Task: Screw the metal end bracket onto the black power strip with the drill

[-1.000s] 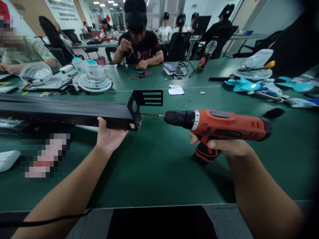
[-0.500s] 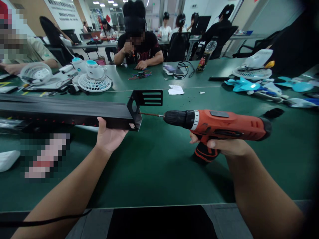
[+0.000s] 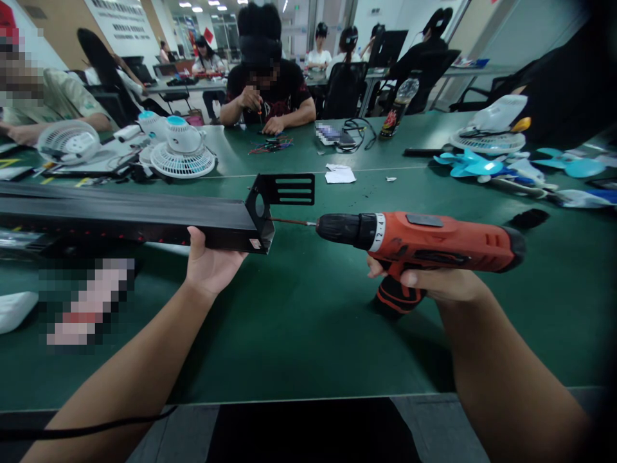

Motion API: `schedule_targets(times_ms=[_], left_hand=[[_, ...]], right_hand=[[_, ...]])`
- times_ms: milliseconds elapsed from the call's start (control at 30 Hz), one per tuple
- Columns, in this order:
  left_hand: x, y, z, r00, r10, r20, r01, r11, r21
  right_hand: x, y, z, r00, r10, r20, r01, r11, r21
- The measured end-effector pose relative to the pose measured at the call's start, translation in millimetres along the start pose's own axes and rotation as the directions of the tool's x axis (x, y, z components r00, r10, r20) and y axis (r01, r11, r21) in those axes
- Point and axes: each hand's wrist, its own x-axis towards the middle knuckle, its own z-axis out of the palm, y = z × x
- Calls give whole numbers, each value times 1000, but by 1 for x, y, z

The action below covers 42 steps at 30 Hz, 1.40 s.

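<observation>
My left hand (image 3: 214,260) grips the right end of a long black metal housing (image 3: 193,215) from below, thumb on its near side. A slotted black bracket (image 3: 290,190) stands at that end of the housing. In my right hand (image 3: 441,283) is an orange and black cordless drill (image 3: 448,241), held level by its handle and pointing left. A long thin bit (image 3: 292,222) runs from the chuck to the bracket's lower part, where its tip meets the end of the housing; the exact contact is hidden.
White fan parts (image 3: 183,154) lie at the back left, blue fan blades (image 3: 470,164) at the right. A paper scrap (image 3: 339,173), a bottle (image 3: 400,109) and a coiled cable (image 3: 359,135) are farther back. Across the green table (image 3: 308,334) a person (image 3: 270,90) works with a screwdriver.
My hands, the drill and the housing stay practically in place. Across the table, the other person's raised hand has shifted slightly.
</observation>
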Motion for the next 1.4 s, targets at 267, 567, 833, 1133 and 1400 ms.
schedule_targets(times_ms=[267,567,833,1133,1400], left_hand=[[2,-1,0,1000,8,20,-8,1000,-12],[-2,3,2,995,-18,99,18,1000,8],[0,2,2,998,-15,64,14,1000,10],[1,-2,-3,1000,-5,20,5,999,-37],[-1,3,5,1000,-22,21,22,1000,-14]], right_hand=[[1,-2,-1,1000,9,23,-9,1000,-2],[2,-1,-1,1000,-5,17,5,1000,-9],[1,-1,-2,1000,13,26,-13,1000,4],[-2,2,-1,999,33,17,-34,997,67],[1,-1,-1,1000,17,22,-17,999,35]])
